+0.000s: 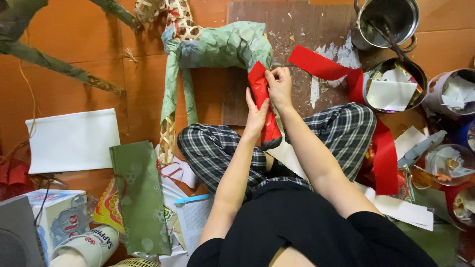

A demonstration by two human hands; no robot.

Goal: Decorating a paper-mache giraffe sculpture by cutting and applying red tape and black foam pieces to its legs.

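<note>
Pressing red paper (261, 99) onto one leg of a woven bamboo animal frame (184, 29), at the middle of the view just above the crossed knees in plaid trousers (213, 148). Left hand (256, 116) lying flat along the wrapped leg from the left side, fingers extended. Right hand (280, 86) pinching the upper edge of the red paper, fingers closed on it; both hands touching the same leg, close together. Frame body covered in pale green crumpled paper (222, 47), lying on the orange floor (99, 59). Trailing to the right, a long red paper strip (383, 148). Standing further right, metal pots (388, 20) holding paper scraps. Lying to the left, a white sheet (71, 141) and a green patterned sheet (141, 198).
</note>
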